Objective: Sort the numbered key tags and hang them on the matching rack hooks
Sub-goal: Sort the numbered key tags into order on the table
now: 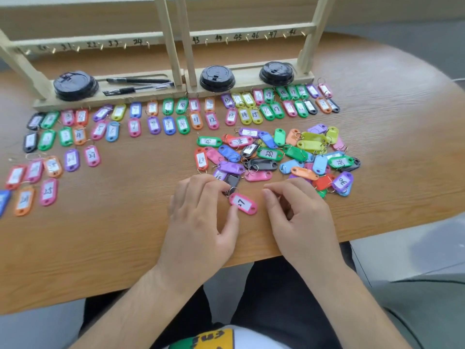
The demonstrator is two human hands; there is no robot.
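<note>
A pink key tag marked 27 lies on the wooden table just in front of me. My left hand pinches it, thumb at its near edge and fingers at its ring end. My right hand hovers to the right of the tag with fingers loosely curled and holds nothing. Behind both hands sits a mixed pile of coloured tags. Sorted tags lie in rows before the wooden rack, whose numbered hooks are bare in this view.
Three black cup lids and two black pens rest on the rack's base. More sorted tags lie at the far left. The table's front edge runs just under my wrists.
</note>
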